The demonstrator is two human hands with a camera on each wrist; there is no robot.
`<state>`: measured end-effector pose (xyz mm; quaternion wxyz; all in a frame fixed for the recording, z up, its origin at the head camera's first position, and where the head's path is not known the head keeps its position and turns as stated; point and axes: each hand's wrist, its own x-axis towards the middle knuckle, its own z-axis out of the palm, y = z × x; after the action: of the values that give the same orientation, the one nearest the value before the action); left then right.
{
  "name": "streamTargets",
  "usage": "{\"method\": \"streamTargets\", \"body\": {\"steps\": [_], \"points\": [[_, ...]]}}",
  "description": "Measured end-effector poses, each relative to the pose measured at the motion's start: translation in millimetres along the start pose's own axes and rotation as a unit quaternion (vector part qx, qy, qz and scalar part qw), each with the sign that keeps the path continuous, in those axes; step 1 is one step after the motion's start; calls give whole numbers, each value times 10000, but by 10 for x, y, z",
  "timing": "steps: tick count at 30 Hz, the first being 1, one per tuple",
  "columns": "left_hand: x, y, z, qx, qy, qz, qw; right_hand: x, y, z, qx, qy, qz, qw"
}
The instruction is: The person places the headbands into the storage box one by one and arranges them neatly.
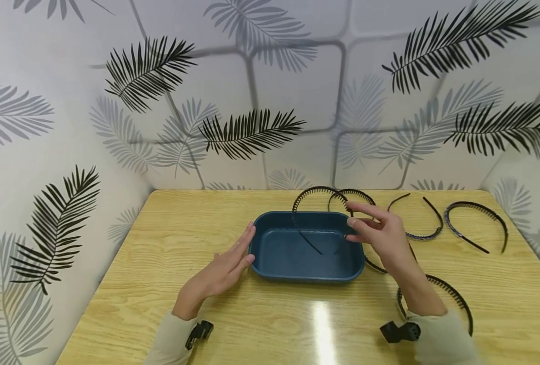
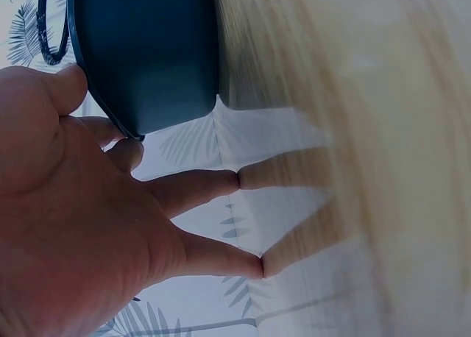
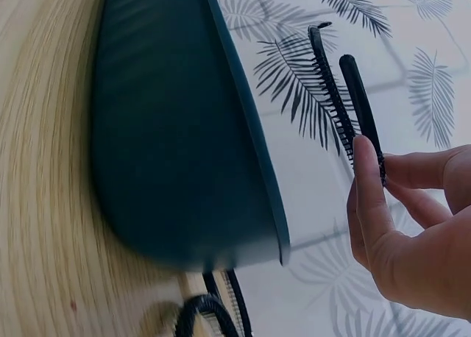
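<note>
A dark blue oblong plastic tub (image 1: 306,279) stands on the wooden table. My left hand (image 1: 222,271) rests against its left end with fingers extended; in the left wrist view the thumb (image 2: 70,87) lies at the rim and two fingertips touch the tabletop. Over the tub's right part, my right hand (image 1: 381,235) pinches a black toothed headband (image 1: 320,188) between thumb and fingers. The held headband (image 3: 335,94) stands raised above the rim in the right wrist view, its two arms pointing away from the hand.
Several more headbands lie on the table: one behind the tub (image 1: 356,191), a patterned one (image 1: 422,236) right of the hand, another at the far right (image 1: 479,205), and one by the right forearm (image 1: 462,300). A leaf-patterned wall (image 1: 288,167) borders the table's back.
</note>
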<state>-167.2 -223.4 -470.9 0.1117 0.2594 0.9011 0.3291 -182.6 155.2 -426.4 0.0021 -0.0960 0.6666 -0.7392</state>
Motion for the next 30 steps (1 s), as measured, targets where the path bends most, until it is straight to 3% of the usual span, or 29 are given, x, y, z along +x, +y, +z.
{"method": "streamTargets", "body": {"steps": [8,24,30], "points": [[-12,-30,41,-79,-53,-11,10000,66,158,199,-61,-98,227,9997],[0,-48,7,35,-40,42,10000,141,446,414,-104,-337,438,9984],[0,-51,10,69,-7,69,10000,180,494,471,-341,-518,544,9966]]}}
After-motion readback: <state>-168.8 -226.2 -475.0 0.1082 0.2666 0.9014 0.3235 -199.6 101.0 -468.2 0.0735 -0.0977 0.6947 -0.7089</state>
